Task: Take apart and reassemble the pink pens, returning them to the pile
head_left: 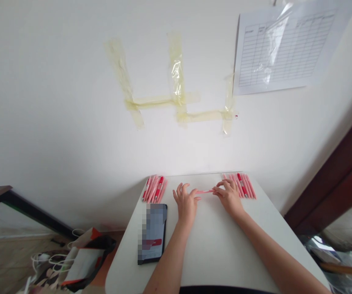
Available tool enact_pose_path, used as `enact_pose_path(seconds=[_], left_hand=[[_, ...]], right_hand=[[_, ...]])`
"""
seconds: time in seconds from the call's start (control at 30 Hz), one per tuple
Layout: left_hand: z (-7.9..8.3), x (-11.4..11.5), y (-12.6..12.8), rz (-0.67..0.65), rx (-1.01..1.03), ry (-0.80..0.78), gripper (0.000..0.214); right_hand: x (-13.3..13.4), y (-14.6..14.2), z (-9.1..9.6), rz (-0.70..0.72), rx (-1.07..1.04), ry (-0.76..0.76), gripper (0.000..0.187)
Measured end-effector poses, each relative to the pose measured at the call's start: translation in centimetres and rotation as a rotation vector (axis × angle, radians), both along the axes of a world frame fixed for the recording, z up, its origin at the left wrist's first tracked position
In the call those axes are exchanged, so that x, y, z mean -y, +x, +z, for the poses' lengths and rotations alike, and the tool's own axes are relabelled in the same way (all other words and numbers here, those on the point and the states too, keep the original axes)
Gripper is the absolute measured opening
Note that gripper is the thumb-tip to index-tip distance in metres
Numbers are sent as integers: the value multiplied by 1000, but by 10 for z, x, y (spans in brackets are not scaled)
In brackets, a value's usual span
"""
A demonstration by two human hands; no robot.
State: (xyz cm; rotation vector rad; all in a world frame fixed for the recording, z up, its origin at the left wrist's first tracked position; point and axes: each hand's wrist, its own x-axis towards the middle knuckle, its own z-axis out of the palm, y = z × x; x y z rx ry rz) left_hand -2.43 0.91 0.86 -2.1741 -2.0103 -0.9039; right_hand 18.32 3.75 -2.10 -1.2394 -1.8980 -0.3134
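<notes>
Right hand (229, 199) pinches a pen (205, 191), left hand (186, 204) at its other end, closure unclear; seemingly positioning it, pens (154, 190) either side; next calls for steadiness

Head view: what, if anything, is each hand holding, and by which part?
A pink pen: the right hand pinches its right end. The left hand is at its left end; whether it grips cannot be told.

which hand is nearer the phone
Left: the left hand is just right of the phone, near its far end; the right hand is farther right, by a row of pens.
</notes>
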Motion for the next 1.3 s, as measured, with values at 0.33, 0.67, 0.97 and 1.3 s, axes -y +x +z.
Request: enact_pose_path(seconds=[0.33, 0.67, 0.97, 1.3], left_hand=[[-2, 0, -5, 29, -3, 90, 13], [-5, 0, -9, 4, -50, 81, 31], [-6, 0, -5, -7, -39, 43, 31], [1, 0, -6, 50, 125, 61, 18]], right_hand=[[-6, 11, -6, 0, -31, -82, 20], [0, 12, 0, -15, 56, -94, 12], [1, 13, 6, -47, 28, -26, 16], [-3, 10, -1, -16, 52, -128, 27]])
